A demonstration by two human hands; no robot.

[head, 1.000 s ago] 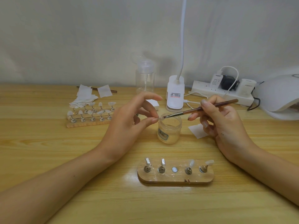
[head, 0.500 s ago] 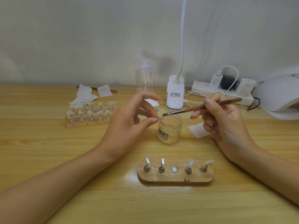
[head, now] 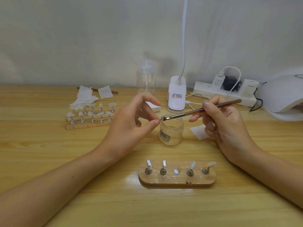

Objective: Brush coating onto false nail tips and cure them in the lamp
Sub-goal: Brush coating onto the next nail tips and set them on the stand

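Left hand point(head: 129, 126) pinches nail tip point(head: 162, 118); right hand point(head: 226, 126) holds brush point(head: 196, 111) (over open jar point(head: 171, 133)).

This is a small nail-craft workstation: a wooden desk point(head: 49, 161) set against a plain pale wall point(head: 82, 38). A clip-on desk lamp point(head: 176, 97) stands at the back. Right of it lie a loaded power strip point(head: 213, 94) and a domed curing lamp point(head: 282, 99). Left of it are a pump bottle point(head: 146, 79), cut wipes point(head: 85, 99) and a rack of false nail tips point(head: 91, 117). In front of it are a small jar point(head: 171, 131) and a wooden tip stand point(head: 177, 177).
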